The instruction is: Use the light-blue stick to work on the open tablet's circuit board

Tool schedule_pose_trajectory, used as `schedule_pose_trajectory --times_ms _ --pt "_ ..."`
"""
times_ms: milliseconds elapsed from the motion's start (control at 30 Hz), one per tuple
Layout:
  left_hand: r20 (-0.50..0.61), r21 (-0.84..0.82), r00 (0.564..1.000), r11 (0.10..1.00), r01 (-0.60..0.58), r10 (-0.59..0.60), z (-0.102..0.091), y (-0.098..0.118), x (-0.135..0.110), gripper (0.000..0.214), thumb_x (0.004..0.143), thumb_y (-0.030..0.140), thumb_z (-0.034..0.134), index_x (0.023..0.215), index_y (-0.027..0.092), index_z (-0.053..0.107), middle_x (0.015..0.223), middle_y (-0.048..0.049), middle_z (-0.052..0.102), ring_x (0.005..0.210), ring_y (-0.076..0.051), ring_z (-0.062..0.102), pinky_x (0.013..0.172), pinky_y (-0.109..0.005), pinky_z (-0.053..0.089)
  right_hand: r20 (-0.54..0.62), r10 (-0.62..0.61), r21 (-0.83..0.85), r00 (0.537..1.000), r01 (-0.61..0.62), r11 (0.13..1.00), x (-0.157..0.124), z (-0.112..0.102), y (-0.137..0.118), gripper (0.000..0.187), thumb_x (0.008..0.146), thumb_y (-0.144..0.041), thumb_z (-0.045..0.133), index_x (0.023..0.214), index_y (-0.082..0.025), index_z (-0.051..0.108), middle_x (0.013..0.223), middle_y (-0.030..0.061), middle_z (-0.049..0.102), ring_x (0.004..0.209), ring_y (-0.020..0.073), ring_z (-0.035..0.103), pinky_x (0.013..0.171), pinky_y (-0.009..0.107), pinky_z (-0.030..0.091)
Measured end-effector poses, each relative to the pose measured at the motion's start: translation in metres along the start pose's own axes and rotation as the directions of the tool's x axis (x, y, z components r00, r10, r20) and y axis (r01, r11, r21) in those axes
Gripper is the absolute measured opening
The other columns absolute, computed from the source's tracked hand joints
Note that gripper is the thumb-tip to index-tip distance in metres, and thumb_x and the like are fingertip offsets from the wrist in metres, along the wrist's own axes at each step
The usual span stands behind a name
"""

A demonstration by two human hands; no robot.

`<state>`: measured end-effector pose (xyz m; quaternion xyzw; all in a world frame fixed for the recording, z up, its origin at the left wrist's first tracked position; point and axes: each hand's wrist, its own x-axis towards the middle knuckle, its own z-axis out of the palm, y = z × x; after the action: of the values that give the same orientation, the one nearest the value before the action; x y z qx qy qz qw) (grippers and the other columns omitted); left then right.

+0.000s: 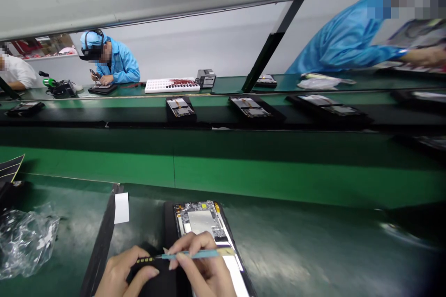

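Observation:
An opened tablet [202,222] with its circuit board showing lies in a black tray [169,222] at the bottom centre. My right hand [200,267] grips a thin blue-handled tool [195,254] lying across the tablet, its tip pointing left. That tip touches a small black strip with yellow contacts [144,260], which my left hand [121,274] pinches at the tray's left side.
A crumpled clear plastic bag [24,239] lies at the left. A black bar [102,239] with a white label [121,207] sits beside the tray. Trays with tablets [180,109] ride the green conveyor [244,171] beyond. People in blue coats [116,62] work across it.

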<state>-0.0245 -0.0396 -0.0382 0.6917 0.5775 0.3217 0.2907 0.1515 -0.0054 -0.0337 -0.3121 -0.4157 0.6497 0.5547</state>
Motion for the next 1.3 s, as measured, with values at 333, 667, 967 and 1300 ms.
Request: schedule_pose_trajectory --times_ms 333,667,967,1300 --pt "0.042 0.012 0.993 0.994 0.113 -0.113 -0.001 -0.008 0.001 0.022 0.091 0.041 0.051 0.082 0.023 0.061 0.074 0.0037 0.069 0.069 -0.013 0.066 0.064 -0.014 0.049 -0.003 0.036 0.095 0.999 -0.036 0.995 0.01 -0.004 -0.002 0.025 0.085 -0.037 0.068 0.078 -0.022 0.048 0.079 -0.0013 0.065 0.061 0.0113 0.06 0.064 0.025 0.047" --pt "-0.252 0.372 0.966 0.916 0.152 -0.058 -0.01 -0.054 0.018 0.048 0.088 0.063 0.036 0.098 0.024 0.062 0.091 -0.0061 0.066 0.088 -0.026 0.063 0.078 -0.042 0.054 -0.07 -0.062 -0.111 0.996 0.054 0.992 0.03 -0.037 -0.017 0.02 0.086 -0.04 0.063 0.082 -0.025 0.05 0.076 -0.0026 0.058 0.073 0.0164 0.059 0.072 0.029 0.048" --pt "-0.053 0.372 0.983 0.917 -0.145 0.177 0.017 -0.021 0.053 0.029 0.091 0.034 0.051 0.117 0.023 0.051 0.116 -0.0081 0.059 0.109 -0.027 0.053 0.092 -0.045 0.048 -0.223 -0.025 -0.25 0.974 -0.033 0.968 0.056 -0.066 -0.022 0.039 0.072 -0.056 0.07 0.08 -0.021 0.055 0.068 -0.0011 0.06 0.059 0.0171 0.058 0.057 0.027 0.049" --pt "0.033 0.23 0.979 0.952 -0.201 0.199 0.044 -0.008 0.104 0.014 0.08 0.011 0.061 0.085 0.021 0.053 0.091 -0.003 0.063 0.087 -0.021 0.059 0.076 -0.037 0.053 -0.284 0.005 -0.1 0.959 -0.035 0.994 0.07 -0.078 0.002 0.036 0.071 -0.051 0.072 0.078 -0.021 0.053 0.056 -0.0036 0.06 0.049 0.0163 0.058 0.055 0.029 0.047"
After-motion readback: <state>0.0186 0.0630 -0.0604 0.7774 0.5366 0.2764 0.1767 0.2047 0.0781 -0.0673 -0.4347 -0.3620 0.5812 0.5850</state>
